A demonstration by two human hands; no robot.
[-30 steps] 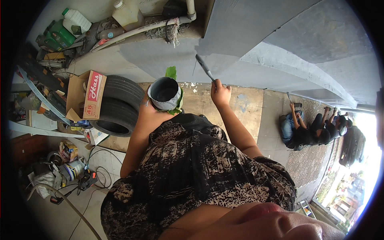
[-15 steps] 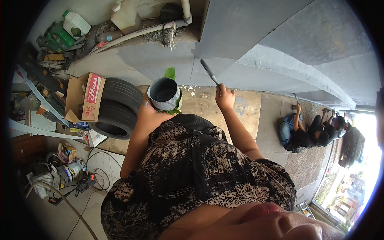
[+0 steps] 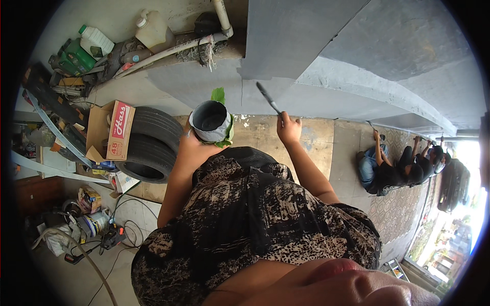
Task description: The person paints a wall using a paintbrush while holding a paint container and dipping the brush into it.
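Note:
My left hand (image 3: 196,145) is closed round a small round cup of grey paint (image 3: 210,118), whose side is smeared with grey. Green leaves (image 3: 218,95) stick out between the cup and my hand. In my right hand (image 3: 289,128) I grip a paintbrush (image 3: 267,97) by its handle, its dark bristles pointing up and left toward the wall. The grey-painted wall (image 3: 275,92) rises in front of both hands. From this view I cannot tell whether the bristles touch it; they appear apart.
Stacked black tyres (image 3: 153,140) and an open cardboard box (image 3: 113,130) stand at my left. Bottles (image 3: 97,41) and a white pipe (image 3: 158,49) sit on a ledge at the far left. Cables (image 3: 133,229) lie on the floor. Other people (image 3: 393,171) crouch along the wall at right.
The view has shifted slightly, so the wall and the ledge sit a little further left. Both hands keep their hold on the cup and the paintbrush.

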